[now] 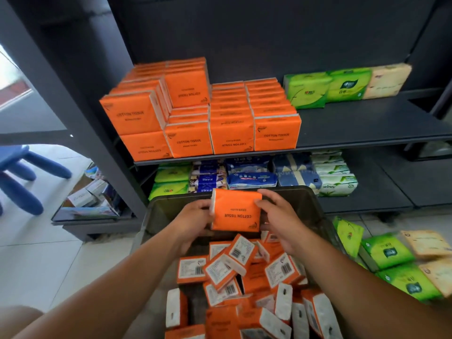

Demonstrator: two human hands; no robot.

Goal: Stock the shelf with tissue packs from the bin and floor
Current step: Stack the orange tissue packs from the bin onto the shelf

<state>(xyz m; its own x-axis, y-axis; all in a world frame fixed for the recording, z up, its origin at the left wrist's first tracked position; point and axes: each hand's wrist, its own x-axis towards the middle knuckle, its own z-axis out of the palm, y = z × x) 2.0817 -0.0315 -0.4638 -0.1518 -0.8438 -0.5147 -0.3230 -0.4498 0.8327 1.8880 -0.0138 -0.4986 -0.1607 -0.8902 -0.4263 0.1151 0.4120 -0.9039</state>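
I have both hands, left (195, 214) and right (277, 214), clamped on opposite ends of one orange pack (236, 211) above the bin (156, 211), squaring it to match the shelf (367, 128) rows.

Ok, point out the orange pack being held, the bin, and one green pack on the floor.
held orange pack (236, 212): head view, middle of its orange front face.
bin (291, 204): head view, bare inner far wall.
green floor pack (387, 252): head view, centre of its top face.
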